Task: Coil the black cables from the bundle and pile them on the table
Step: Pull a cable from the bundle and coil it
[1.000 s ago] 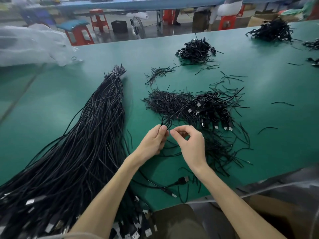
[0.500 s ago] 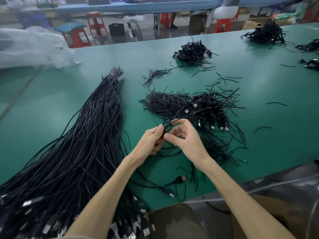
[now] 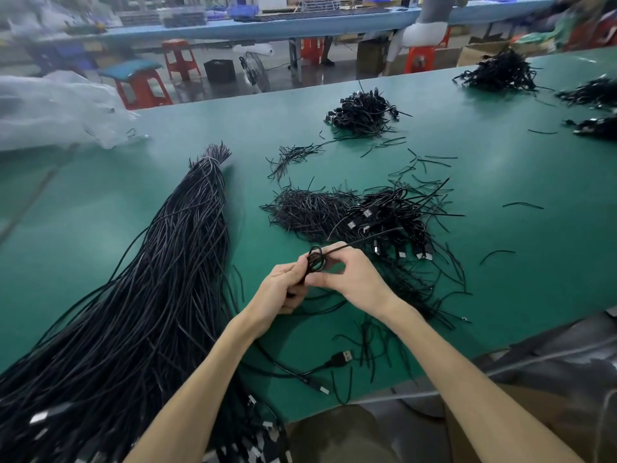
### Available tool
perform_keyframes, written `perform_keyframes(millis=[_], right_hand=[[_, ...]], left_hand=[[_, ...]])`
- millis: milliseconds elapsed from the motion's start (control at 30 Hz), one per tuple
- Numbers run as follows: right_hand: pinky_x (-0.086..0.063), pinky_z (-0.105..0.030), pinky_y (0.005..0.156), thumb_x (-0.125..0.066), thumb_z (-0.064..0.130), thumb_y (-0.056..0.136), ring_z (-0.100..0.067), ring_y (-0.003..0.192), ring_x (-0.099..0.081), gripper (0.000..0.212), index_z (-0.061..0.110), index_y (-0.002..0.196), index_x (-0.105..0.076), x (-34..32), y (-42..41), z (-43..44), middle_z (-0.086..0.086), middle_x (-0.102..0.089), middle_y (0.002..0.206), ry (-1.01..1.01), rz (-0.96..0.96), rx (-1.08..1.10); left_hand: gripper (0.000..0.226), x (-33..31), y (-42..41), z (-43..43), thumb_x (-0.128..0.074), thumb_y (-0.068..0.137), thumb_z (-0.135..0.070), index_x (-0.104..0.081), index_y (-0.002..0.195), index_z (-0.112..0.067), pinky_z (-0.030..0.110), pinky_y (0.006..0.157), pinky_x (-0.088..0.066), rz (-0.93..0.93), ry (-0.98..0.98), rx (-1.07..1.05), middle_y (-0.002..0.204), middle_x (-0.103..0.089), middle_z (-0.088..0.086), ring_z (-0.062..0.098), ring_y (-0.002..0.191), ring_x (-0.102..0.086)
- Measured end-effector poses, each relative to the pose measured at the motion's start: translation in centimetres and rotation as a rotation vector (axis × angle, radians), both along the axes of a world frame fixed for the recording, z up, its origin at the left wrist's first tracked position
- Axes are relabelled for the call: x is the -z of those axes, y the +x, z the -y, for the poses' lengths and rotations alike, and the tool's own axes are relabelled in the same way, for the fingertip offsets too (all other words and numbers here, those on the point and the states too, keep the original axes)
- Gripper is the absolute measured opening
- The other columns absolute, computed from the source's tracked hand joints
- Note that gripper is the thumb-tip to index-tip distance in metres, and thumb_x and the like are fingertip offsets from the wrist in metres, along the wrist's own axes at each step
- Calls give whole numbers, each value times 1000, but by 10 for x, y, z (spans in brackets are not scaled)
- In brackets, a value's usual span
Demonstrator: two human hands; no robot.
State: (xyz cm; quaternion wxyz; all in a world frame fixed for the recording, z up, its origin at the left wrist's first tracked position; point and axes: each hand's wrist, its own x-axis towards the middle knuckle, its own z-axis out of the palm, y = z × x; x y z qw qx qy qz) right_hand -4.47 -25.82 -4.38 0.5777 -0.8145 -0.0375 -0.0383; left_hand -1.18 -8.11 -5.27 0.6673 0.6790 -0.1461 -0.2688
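A long bundle of black cables [image 3: 160, 289] lies on the green table [image 3: 500, 262], tied at its far end and fanning out toward me on the left. Over the table's middle, my left hand [image 3: 283, 289] grips a small coiled black cable [image 3: 315, 260]. My right hand [image 3: 354, 279] pinches the same coil from the right, and a thin tail sticks out up and right from it. Just beyond my hands sits a pile of coiled cables with plugs [image 3: 394, 222]. A loose cable end with a USB plug [image 3: 342, 357] lies near the table's front edge.
A heap of short black ties [image 3: 310, 212] lies left of the coiled pile. More cable piles sit farther back [image 3: 364, 111] and at the far right [image 3: 500, 71]. Clear plastic wrap [image 3: 56, 111] covers the far left. Red stools and a fan stand beyond the table.
Both hands closed in on the small coil and lifted it slightly. The right hand shifted from a loose pinch beside it to holding the coil, with a thin tail now pointing up right.
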Motion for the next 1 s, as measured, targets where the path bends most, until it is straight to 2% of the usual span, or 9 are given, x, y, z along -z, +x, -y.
perform_keyframes(millis=[100, 233, 400, 467, 533, 633, 700, 800, 1000], right_hand=[[-51, -31, 89, -89, 32, 75, -16, 113, -55, 37, 17, 106, -76, 0, 0, -5, 13, -58, 109, -107, 74, 45], [-51, -36, 87, -89, 25, 77, -16, 95, -66, 26, 17, 95, -72, -2, -1, -5, 4, -73, 94, -65, 48, 39], [-50, -17, 81, -85, 14, 81, 0, 85, -65, 30, 6, 105, -70, -3, -1, 1, 2, -74, 95, 102, -54, -37], [-53, -25, 77, -81, 12, 85, -8, 91, -68, 29, 3, 111, -69, -3, -1, 3, -8, -77, 103, 153, -123, -75], [-55, -33, 73, -81, 12, 86, -14, 90, -69, 24, 3, 107, -71, -2, -1, 2, -11, -77, 102, 108, -111, -57], [-51, -18, 76, -84, 11, 82, -2, 81, -69, 12, 10, 92, -77, -1, 2, 0, 3, -78, 87, -37, 12, 27], [-50, -19, 73, -82, 9, 82, -3, 72, -67, 6, 12, 85, -77, -2, 3, -1, 2, -76, 80, -57, 40, 32], [-52, -24, 70, -79, 11, 87, -13, 65, -65, 15, 16, 78, -67, -2, 1, -1, -4, -72, 77, -58, 51, 20], [-36, -14, 61, -70, 15, 94, -7, 60, -51, 22, 16, 76, -58, 1, -11, -10, 14, -65, 70, -144, 169, 109]], left_hand=[[40, 1, 1, 0, -47, 98, -56, -47, 72, -26, 17, 39, -16, -11, -6, -16, 63, -24, -8, 8, 48, -16], [41, 3, 2, -3, -46, 96, -57, -46, 67, -28, 16, 40, -15, -25, -31, -54, 62, -24, -8, 10, 48, -15], [42, 3, 3, -2, -45, 96, -56, -45, 65, -28, 16, 40, -15, -23, -34, -28, 61, -25, -8, 10, 48, -15], [42, 4, 4, -3, -46, 97, -56, -45, 64, -28, 16, 40, -15, -18, -31, -16, 61, -25, -9, 10, 48, -15], [43, 4, 4, -3, -45, 97, -56, -44, 65, -28, 16, 39, -16, -13, -24, -3, 62, -24, -8, 10, 49, -15], [44, 4, 5, -3, -44, 98, -56, -43, 66, -27, 16, 39, -16, -10, -14, 10, 62, -23, -8, 10, 49, -14], [44, 4, 5, -4, -43, 99, -57, -43, 66, -27, 16, 38, -16, -9, -11, 14, 61, -22, -8, 10, 49, -14], [44, 4, 5, -3, -42, 100, -56, -44, 66, -27, 17, 39, -16, -3, -15, 17, 61, -22, -9, 11, 48, -14], [48, 2, 2, -1, -39, 107, -55, -51, 73, -22, 22, 42, -19, 52, 4, -12, 62, -28, -4, 14, 49, -19]])
